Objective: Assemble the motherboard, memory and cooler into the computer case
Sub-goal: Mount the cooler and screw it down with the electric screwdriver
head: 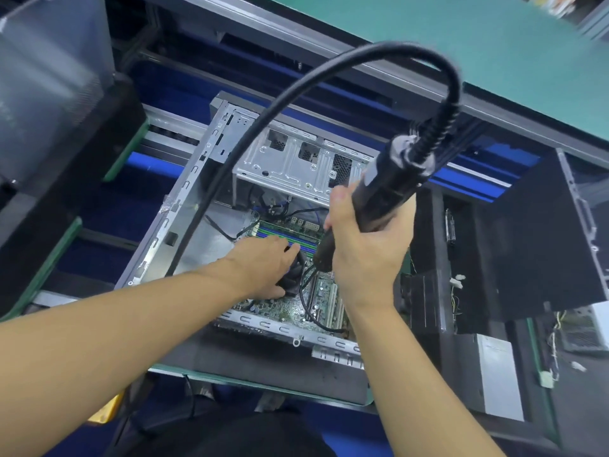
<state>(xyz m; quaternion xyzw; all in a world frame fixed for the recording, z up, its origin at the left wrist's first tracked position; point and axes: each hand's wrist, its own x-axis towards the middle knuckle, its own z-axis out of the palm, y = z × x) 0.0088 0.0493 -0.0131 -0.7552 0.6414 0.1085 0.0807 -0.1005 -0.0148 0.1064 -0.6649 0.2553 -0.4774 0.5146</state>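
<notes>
Hands (263, 268) (365, 258): cooler (295, 274), screwdriver (385, 189); motherboard (290, 310) in case (184, 206)

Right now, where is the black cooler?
In the head view, the cooler sits mid-picture on the motherboard inside the case, gripped by the left hand, just left of the screwdriver that the right hand holds.
</notes>
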